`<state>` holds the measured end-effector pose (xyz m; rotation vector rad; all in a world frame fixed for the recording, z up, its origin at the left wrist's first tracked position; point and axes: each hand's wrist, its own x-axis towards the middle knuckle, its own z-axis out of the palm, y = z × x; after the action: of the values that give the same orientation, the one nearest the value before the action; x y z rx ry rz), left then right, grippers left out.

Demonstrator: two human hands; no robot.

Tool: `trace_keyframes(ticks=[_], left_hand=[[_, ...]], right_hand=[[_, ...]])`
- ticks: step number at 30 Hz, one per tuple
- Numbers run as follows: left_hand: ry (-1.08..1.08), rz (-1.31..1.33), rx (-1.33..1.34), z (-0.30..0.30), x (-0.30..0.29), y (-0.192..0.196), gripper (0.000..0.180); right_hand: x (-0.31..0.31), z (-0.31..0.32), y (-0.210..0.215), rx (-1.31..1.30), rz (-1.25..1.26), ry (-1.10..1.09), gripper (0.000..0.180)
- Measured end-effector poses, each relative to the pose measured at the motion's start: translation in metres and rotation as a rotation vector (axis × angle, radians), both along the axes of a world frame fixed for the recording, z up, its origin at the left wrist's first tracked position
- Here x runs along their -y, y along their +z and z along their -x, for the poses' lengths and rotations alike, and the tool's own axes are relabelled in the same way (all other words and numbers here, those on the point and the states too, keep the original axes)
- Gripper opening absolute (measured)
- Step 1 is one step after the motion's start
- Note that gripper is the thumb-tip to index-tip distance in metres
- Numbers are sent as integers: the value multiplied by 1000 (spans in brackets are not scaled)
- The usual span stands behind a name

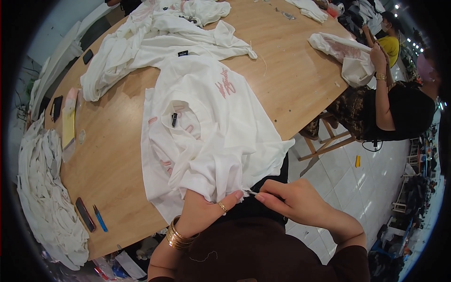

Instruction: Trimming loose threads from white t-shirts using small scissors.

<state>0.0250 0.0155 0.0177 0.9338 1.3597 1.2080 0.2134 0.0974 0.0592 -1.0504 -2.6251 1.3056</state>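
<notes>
Fingers (pixel 238 194) of the left hand (pixel 206 214) are clamped on the hem of a white T-shirt (pixel 221 136), while the right hand (pixel 293 202) pinches a thin loose thread (pixel 252 192) sticking out from that hem. The T-shirt lies spread at the near edge of the wooden tabletop (pixel 112 160). A blue thread snipper (pixel 99 218) rests well left of the T-shirt.

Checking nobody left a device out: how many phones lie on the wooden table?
3, maybe more under cloth: a dark phone at the far left edge, another dark phone further down that edge, and a phone beside the blue tool.
</notes>
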Motion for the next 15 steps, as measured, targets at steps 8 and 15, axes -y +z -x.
trace_keyframes(ticks=[8,15], left_hand=[[-2,-15,3,0,-1,-1,52],[4,-9,-6,0,-1,-1,51]], right_hand=[[0,1,-1,8,-6,-9,23],[5,1,-9,-34,-298,15,21]])
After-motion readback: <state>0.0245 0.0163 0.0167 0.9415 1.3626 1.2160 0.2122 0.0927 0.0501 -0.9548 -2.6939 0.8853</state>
